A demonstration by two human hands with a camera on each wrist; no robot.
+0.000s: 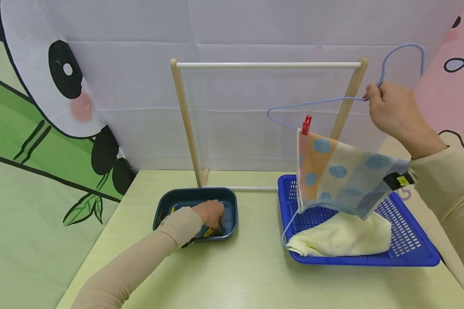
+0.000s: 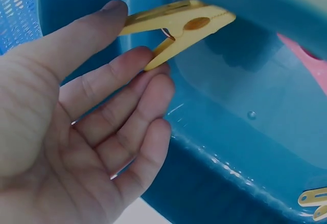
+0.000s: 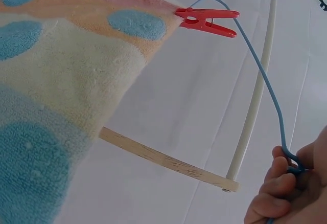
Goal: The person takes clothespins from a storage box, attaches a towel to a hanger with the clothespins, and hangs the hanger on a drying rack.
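In the head view, my left hand [image 1: 210,212] reaches into a dark teal basin [image 1: 233,214]. Up close in the left wrist view, thumb and index finger pinch the handle ends of a yellow clothespin [image 2: 196,25]; the other fingers curl loosely below. At right, my raised right hand [image 1: 394,112] grips a blue wire hanger [image 1: 317,102] just under its hook. From the hanger hangs a small polka-dot towel [image 1: 332,171], its left corner clipped by a red clothespin [image 1: 306,125]. The towel's right end passes close to my right wrist; its attachment there is hidden.
Below the towel sits a blue mesh basket [image 1: 413,253] holding a pale yellow cloth [image 1: 344,236]. A blue wire loop [image 1: 284,240] shows over the basket's left edge. Behind stands a wooden rack with a white bar [image 1: 267,65]. A pink clothespin [image 2: 309,63] lies in the basin.
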